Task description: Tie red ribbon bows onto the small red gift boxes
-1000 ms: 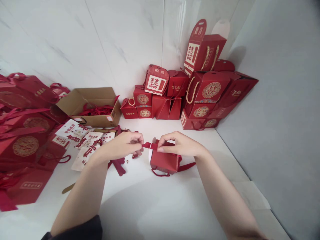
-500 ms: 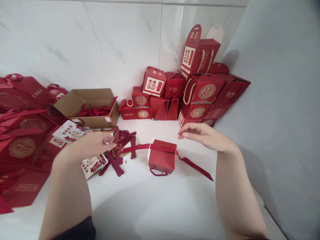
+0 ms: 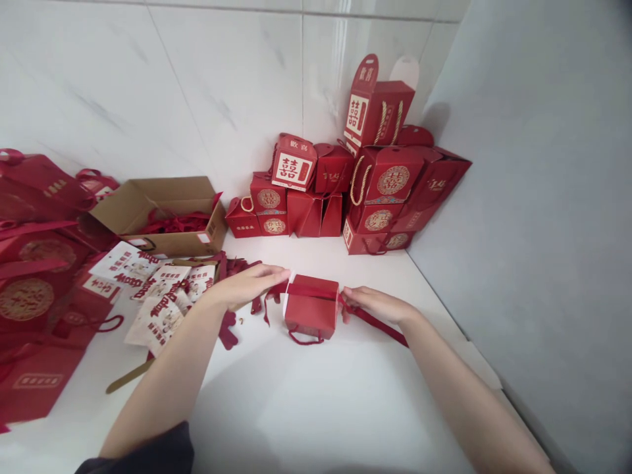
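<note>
A small red gift box (image 3: 312,315) sits on the white table in front of me, a dark red cord handle on its near side. Across its top runs a flat red ribbon (image 3: 316,288), which leaves the box on both sides. At the box's left edge, my left hand (image 3: 254,284) has its fingers fairly straight and pressed together over the ribbon, whose loose end hangs below. By the right edge, my right hand (image 3: 372,304) pinches the ribbon close to the box. The tail of that side trails out under my right wrist.
Left of the box lie printed white packets (image 3: 160,319) and dark red strips (image 3: 228,331). An open cardboard carton (image 3: 172,245) with red ribbons stands behind them. Red gift boxes (image 3: 385,178) are stacked at the back right, and red bags (image 3: 37,378) crowd the left.
Both hands have moved in toward the box, the left rightward and the right down and left to the ribbon. The left ribbon end now droops. The view has shifted slightly.
</note>
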Available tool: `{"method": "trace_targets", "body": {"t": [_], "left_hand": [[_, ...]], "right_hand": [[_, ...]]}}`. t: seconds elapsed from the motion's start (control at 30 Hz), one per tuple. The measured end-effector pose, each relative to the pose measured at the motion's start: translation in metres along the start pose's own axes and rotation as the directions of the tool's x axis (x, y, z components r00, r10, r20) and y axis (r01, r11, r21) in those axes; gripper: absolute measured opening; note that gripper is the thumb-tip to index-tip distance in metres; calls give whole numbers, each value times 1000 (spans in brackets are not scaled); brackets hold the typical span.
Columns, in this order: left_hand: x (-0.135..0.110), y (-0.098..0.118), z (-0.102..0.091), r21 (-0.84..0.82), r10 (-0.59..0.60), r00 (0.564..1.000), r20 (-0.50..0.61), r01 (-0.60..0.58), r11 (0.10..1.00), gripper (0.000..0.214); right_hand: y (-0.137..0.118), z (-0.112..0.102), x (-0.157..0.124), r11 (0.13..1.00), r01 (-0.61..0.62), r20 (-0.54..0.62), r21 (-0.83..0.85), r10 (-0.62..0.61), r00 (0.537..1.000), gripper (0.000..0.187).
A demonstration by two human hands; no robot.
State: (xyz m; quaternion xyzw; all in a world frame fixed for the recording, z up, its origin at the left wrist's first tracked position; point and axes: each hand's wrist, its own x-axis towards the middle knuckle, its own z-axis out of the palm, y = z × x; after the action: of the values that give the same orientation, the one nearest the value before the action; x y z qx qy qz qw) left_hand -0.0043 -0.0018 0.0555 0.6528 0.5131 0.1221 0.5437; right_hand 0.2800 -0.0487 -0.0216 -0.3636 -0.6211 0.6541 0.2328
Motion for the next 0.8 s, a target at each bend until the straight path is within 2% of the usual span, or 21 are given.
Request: {"method": "trace_targets", "body": {"t": [0.1, 0.23, 0.33, 0.57, 0.7, 0.8], "left_hand": [[-2, 1, -6, -47, 26, 998, 64, -23, 999, 34], [-9, 3, -20, 50, 54, 991, 125, -61, 997, 38], [-14, 3, -31, 140, 76, 987, 144, -96, 985, 36], [-18, -2, -49, 337, 12, 971, 239, -94, 937, 34], [-22, -5, -60, 350, -34, 972, 233, -52, 935, 29], [-28, -6, -66, 352, -36, 975, 217, -44, 935, 31]], "right_hand": [[0, 1, -1, 999, 14, -75, 47, -10, 997, 51], [-8, -3, -6, 996, 84, -139, 28, -80, 987, 34], [-17, -5, -13, 994, 98, -197, -38, -104, 975, 32], [-26, -9, -24, 990, 53, -195, -129, -78, 978, 32], [-26, -14, -30, 992, 29, -225, -122, -56, 973, 32], [-30, -21, -37, 993, 65, -310, -98, -92, 946, 30]]}}
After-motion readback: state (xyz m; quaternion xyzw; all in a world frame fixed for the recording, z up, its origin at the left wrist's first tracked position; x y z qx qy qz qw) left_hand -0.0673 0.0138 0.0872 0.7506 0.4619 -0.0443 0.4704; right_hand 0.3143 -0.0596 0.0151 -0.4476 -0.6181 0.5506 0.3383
